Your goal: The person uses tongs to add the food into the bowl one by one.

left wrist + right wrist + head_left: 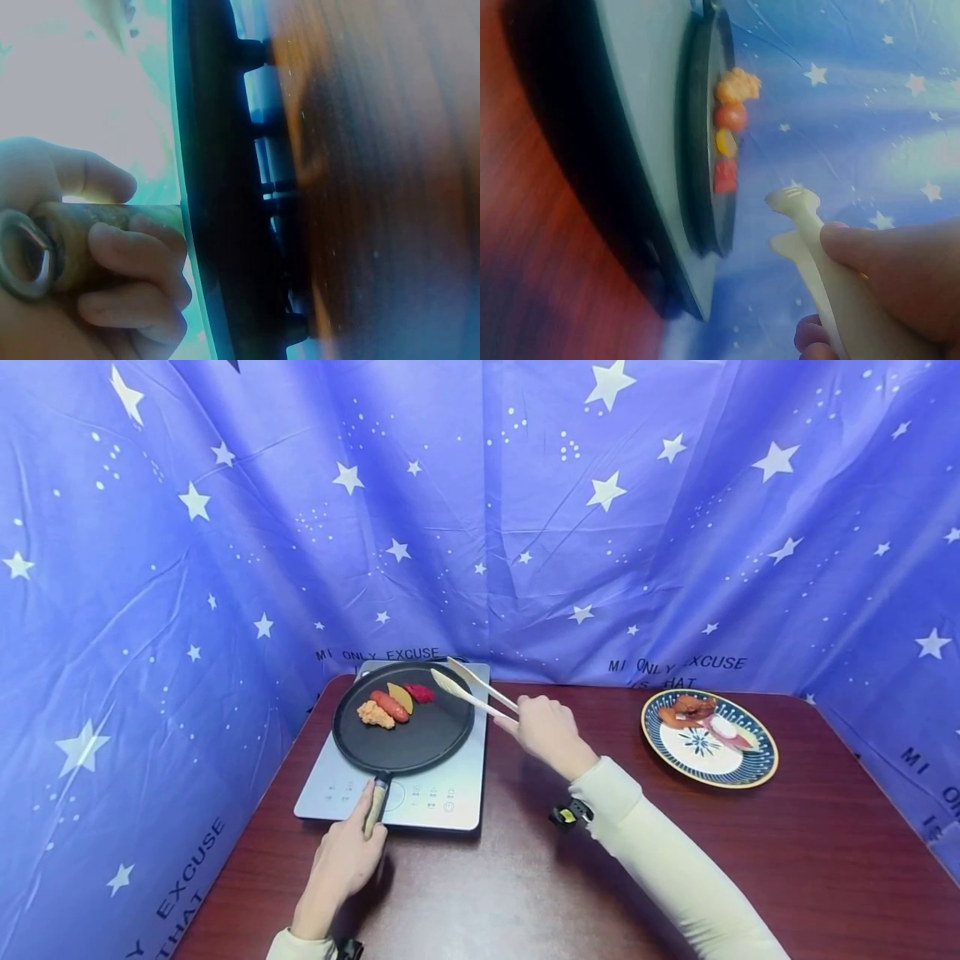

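Note:
My left hand (347, 857) grips the wooden handle (376, 807) of a flat black pan (405, 748), fingers curled round it in the left wrist view. On the pan lie a fried chicken piece (376, 714), a sausage (390, 706), a yellow wedge (401, 697) and a dark red piece (419, 693), side by side. With my right hand (550, 732) I hold cream-coloured tongs (474, 697), thumb on one arm and fingers round the other. Their tips are apart with nothing between them, over the pan's right edge in the head view and clear of the food in the right wrist view.
The pan sits on a silver induction cooker (320, 785) at the left of the dark red table (480, 893). A blue-patterned plate (701, 770) with several food pieces stands at the right. Blue starry curtains (480, 527) enclose the table's back and sides.

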`<state>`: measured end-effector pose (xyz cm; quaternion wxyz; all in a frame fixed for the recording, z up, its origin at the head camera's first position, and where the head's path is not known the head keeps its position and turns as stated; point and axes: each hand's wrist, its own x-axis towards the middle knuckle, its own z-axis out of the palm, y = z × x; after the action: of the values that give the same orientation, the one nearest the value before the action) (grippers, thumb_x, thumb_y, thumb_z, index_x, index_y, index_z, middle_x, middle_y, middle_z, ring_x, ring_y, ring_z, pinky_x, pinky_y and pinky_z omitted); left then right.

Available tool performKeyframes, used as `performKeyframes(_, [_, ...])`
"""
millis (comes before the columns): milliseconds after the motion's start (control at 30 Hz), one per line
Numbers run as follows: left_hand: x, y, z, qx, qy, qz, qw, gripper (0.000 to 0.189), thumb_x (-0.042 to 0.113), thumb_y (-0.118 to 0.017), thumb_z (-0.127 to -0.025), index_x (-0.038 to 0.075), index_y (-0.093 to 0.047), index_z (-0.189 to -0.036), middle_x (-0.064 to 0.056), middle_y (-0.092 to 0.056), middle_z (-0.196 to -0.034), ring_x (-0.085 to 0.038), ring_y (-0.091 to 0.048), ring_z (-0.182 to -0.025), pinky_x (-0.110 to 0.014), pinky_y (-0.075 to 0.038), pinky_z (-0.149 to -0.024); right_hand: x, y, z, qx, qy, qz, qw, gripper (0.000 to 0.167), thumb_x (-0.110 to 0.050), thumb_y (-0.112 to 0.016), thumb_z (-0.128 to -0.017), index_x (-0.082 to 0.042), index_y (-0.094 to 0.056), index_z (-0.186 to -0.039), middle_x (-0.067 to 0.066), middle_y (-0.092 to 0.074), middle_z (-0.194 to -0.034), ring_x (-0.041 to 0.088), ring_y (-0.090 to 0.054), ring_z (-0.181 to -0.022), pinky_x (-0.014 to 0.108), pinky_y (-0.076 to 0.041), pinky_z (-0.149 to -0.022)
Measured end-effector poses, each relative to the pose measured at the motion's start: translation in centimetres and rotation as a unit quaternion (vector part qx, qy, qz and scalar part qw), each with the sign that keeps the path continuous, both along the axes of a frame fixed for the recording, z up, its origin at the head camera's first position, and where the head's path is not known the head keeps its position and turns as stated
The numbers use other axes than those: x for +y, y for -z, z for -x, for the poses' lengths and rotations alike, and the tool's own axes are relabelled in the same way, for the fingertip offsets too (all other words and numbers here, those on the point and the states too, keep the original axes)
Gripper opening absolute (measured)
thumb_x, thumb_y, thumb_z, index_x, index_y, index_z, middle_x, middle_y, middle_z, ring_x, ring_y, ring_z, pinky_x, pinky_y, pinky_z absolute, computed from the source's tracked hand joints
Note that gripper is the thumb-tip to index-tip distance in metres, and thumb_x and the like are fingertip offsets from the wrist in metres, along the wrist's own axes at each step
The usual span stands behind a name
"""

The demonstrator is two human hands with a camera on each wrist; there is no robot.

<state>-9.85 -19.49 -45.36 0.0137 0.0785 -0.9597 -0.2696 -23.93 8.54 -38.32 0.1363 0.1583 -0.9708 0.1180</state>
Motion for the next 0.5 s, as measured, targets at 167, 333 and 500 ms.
performKeyframes(167, [0.0,0.0,0.0,0.001,0.001,0.001,1.0000,0.069,0.023,-0.052,-0.084,0.018,-0.030,-0.150,-0.021,-0.063,-0.092,-0.024,-0.050,-0.060,-0.041,-0.041,-0.054,2.9,-0.3,-0.4,-0.006,0.011,0.015,0.9998,0.045,-0.049,-0.060,-0.087,-0.008,-0.053,-0.069,0.008,-0.049,-0.056,0.031,-0.055,-0.052,0.045,-0.042,-0.045])
performKeyframes(333, [0.1,0.0,-0.1,0.003,0.003,0.000,1.0000,0.069,0.023,-0.052,-0.084,0.018,-0.031,-0.150,-0.022,-0.063,-0.095,-0.024,-0.052,-0.062,-0.041,-0.042,-0.055,6.0,0.0,-1.2,0.007,0.022,0.017,0.9996,0.044,-0.047,-0.063,-0.085,-0.008,-0.052,-0.067,0.008,-0.048,-0.055,0.032,-0.054,-0.050,0.046,-0.040,-0.043])
performKeyframes(500, [0.0,0.1,0.0,0.007,0.003,0.002,1.0000,0.069,0.023,-0.052,-0.084,0.018,-0.031,-0.149,-0.021,-0.063,-0.091,-0.023,-0.050,-0.059,-0.040,-0.041,-0.053,9.1,0.7,-1.9,0.011,0.026,0.021,0.9994,0.044,-0.044,-0.064,-0.086,-0.008,-0.048,-0.065,0.008,-0.045,-0.052,0.032,-0.050,-0.045,0.047,-0.038,-0.042])
